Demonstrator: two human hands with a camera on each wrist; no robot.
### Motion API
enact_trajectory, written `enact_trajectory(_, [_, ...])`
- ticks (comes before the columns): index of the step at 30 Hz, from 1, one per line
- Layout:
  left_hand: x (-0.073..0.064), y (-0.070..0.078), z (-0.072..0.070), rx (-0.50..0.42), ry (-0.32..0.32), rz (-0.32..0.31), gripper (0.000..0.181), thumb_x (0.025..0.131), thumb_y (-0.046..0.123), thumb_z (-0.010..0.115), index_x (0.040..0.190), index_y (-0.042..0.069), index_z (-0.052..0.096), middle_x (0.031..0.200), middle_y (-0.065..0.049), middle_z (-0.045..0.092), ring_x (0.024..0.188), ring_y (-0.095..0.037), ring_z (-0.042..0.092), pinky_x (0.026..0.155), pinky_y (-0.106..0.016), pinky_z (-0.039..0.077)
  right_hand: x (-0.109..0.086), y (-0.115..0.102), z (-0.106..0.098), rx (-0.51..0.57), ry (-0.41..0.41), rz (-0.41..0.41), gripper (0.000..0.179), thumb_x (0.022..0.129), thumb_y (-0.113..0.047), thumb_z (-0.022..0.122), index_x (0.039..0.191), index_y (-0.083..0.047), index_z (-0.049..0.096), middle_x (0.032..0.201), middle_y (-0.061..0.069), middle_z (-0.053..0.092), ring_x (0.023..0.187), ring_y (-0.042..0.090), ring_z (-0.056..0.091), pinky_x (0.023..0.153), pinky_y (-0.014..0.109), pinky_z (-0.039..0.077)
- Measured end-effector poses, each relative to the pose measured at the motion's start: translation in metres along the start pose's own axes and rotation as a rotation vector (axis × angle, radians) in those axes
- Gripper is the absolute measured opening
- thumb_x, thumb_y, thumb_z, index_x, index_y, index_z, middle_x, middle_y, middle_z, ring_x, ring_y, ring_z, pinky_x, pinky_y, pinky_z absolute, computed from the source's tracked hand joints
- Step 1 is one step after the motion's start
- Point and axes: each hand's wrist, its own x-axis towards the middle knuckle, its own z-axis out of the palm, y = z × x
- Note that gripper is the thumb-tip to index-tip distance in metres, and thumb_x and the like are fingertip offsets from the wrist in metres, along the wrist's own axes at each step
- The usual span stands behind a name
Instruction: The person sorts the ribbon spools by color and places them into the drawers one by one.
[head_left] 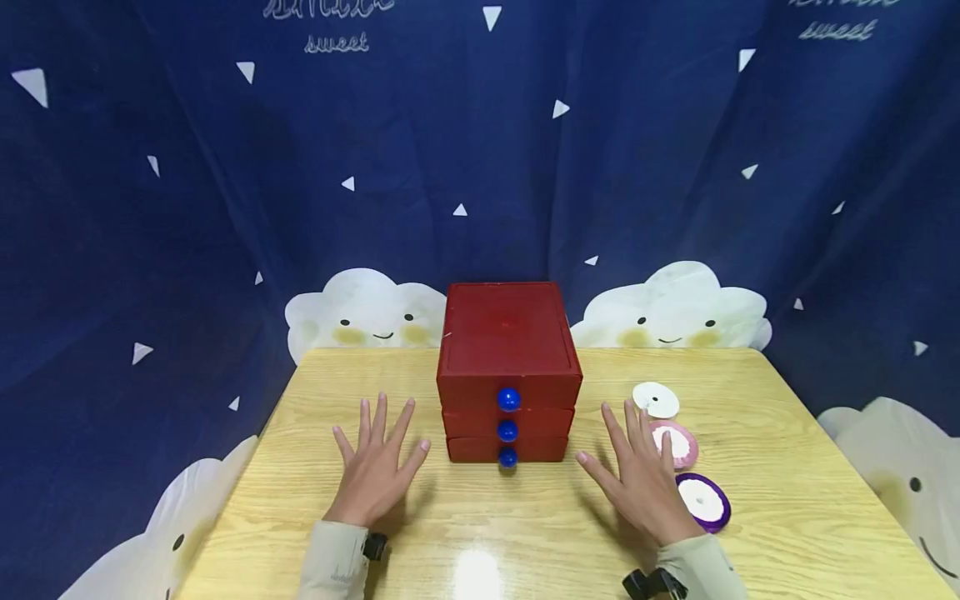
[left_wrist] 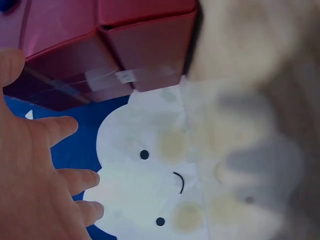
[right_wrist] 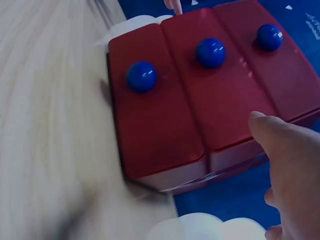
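A dark red box of three stacked drawers [head_left: 510,329] stands at the middle of the table, each drawer front bearing a round blue knob [head_left: 508,400]. To its left my left hand [head_left: 375,475] is held with fingers spread, touching nothing. On the other side my right hand [head_left: 643,483] is spread the same way, its thumb towards the box. Beside the right hand lie a white disc [head_left: 656,400], a pink-rimmed spool of ribbon [head_left: 681,444] partly behind its fingers, and a purple-rimmed spool of ribbon [head_left: 702,502]. In the right wrist view the drawer fronts [right_wrist: 165,115] look shut.
The pale wooden table [head_left: 262,517] ends at a dark blue curtain [head_left: 405,133] with white triangles. White smiling cloud shapes [head_left: 367,304] line the table's back and sides. Each wrist wears a black strap [head_left: 375,547].
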Motion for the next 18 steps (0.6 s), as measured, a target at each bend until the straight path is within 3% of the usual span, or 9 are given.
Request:
enact_trajectory(4, [0.008, -0.001, -0.010, -0.022, 0.022, 0.008, 0.068, 0.095, 0.062, 0.035, 0.154, 0.029, 0.024, 0.161, -0.011, 0.000, 0.145, -0.033, -0.014, 0.100, -0.073, -0.014, 0.001, -0.010, -0.010, 0.004, 0.016, -0.012, 0.084, 0.089, -0.062, 0.052, 0.156, -0.027, 0.017, 0.161, 0.013, 0.004, 0.147, 0.031, -0.008, 0.104, 0.073, 0.001])
enact_trajectory(8, [0.018, 0.000, -0.021, -0.037, 0.039, 0.030, 0.066, 0.096, 0.061, 0.034, 0.154, 0.030, 0.024, 0.161, -0.011, -0.002, 0.145, -0.032, -0.016, 0.100, -0.069, -0.019, 0.000, -0.022, -0.022, -0.004, 0.025, -0.022, 0.084, 0.088, -0.062, 0.054, 0.155, -0.027, 0.018, 0.161, 0.015, 0.006, 0.147, 0.033, -0.006, 0.107, 0.068, -0.005])
enact_trajectory(13, [0.034, 0.003, -0.039, -0.052, 0.059, 0.061, 0.066, 0.097, 0.060, 0.033, 0.153, 0.027, 0.028, 0.161, -0.010, -0.001, 0.145, -0.030, -0.017, 0.101, -0.069, -0.019, -0.004, -0.035, -0.036, -0.040, 0.052, -0.054, 0.085, 0.086, -0.062, 0.056, 0.155, -0.023, 0.023, 0.159, 0.020, 0.014, 0.146, 0.039, 0.002, 0.112, 0.058, -0.011])
enact_trajectory(18, [0.056, 0.008, -0.058, -0.082, 0.079, 0.101, 0.065, 0.096, 0.060, 0.034, 0.152, 0.028, 0.030, 0.162, -0.005, 0.003, 0.146, -0.028, -0.014, 0.103, -0.069, -0.016, -0.006, -0.047, -0.047, -0.054, 0.100, -0.097, 0.084, 0.085, -0.060, 0.059, 0.154, -0.023, 0.027, 0.156, 0.022, 0.023, 0.145, 0.042, 0.012, 0.112, 0.057, -0.010])
